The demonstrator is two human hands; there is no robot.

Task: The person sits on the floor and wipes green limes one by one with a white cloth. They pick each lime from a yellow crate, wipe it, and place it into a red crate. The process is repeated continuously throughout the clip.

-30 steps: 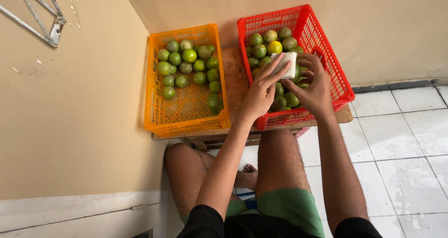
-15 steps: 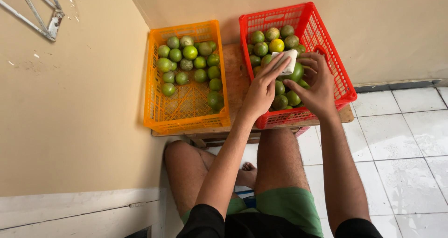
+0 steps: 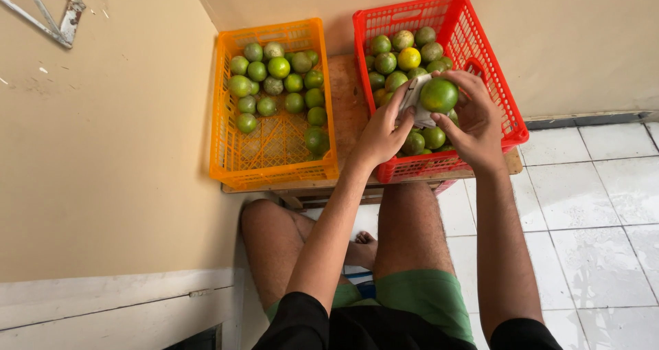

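The right hand cups a round green citrus fruit, fingers curled around its right side, above the red plastic lattice basket. The left hand pinches a white cloth pressed against the fruit at its nine o'clock side. More green fruits, one of them yellowish, fill the basket at twelve o'clock of the hands. At nine o'clock, an orange plastic lattice basket holds another batch of green fruits. Both baskets rest on a low wooden board over white floor tiles.

Green fruit, white cloth, red crate, orange crate, green shorts
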